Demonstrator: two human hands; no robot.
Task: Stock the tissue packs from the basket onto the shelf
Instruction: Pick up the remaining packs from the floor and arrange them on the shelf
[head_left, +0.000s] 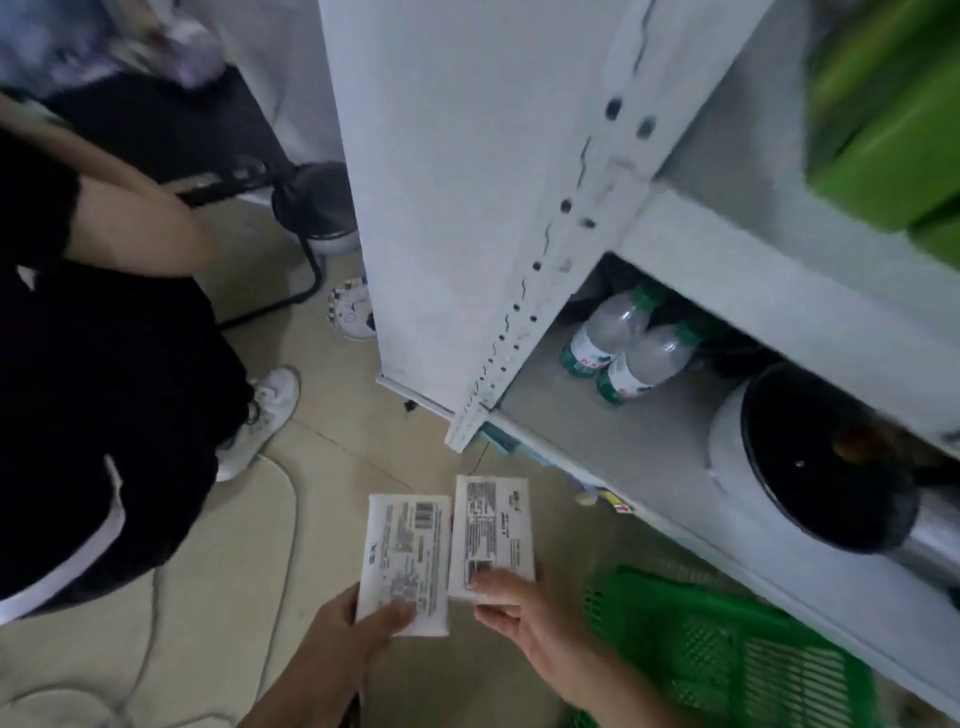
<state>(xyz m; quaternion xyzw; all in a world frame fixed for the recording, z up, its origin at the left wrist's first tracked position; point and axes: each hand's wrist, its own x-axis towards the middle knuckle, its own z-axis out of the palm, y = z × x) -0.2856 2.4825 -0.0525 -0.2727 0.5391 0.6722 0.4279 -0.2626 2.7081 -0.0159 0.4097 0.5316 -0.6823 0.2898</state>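
My left hand (358, 631) grips a white tissue pack (408, 551) by its near end, label side up. Right beside it, my right hand (519, 608) pinches a second white tissue pack (493, 525) the same way. Both packs are held above the floor, left of the green basket (727, 654) at the bottom right. What lies inside the basket is not clear. The white metal shelf (613, 441) rises to the right, its bottom board in front of the packs.
On the bottom board stand two water bottles (628, 348) and a white-and-black pot (810, 467). Green boxes (893, 130) sit on the upper board. A person in black (104, 364) stands at the left with white shoes (270, 415), near a black chair frame (291, 291).
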